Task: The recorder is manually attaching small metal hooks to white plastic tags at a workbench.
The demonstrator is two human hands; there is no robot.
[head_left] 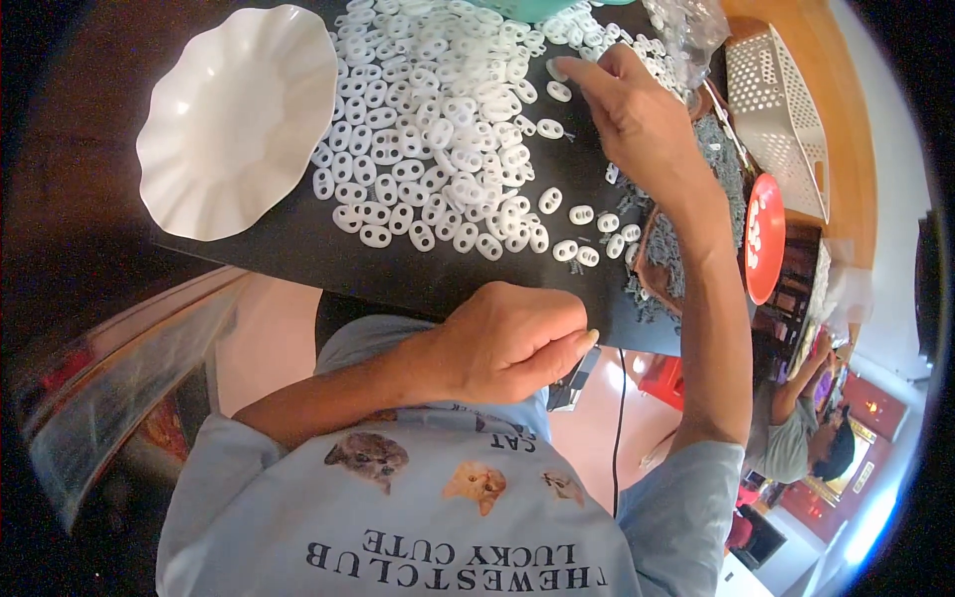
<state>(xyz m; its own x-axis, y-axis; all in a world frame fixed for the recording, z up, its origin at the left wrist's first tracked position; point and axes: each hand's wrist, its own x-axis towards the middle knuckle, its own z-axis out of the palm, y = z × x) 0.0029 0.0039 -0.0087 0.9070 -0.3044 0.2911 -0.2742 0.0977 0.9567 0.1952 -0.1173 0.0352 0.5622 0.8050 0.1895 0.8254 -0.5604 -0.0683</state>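
White oval plastic pieces [408,169], each with two holes, lie in a large loose heap on the dark tabletop. Over the heap's right side reaches my right hand [642,119], its fingers curled and the fingertips pinched at one white two-hole piece [554,70] beside the pile. Close to my body, just off the table's front edge, my left hand [512,343] is closed, with the thumb pressed against the bent fingers. Whatever it holds, if anything, is hidden. Several loose pieces [581,214] lie between the heap and my right forearm, some with dark bits of thread by them.
A white wavy-edged dish [234,119] stands left of the heap. Grey-blue fuzzy material [716,164] lies under my right forearm. Beyond it are a red plate [764,239] with white pieces, a perforated white basket [776,109] and a clear plastic bag [691,30]. Another person [796,428] is at the right.
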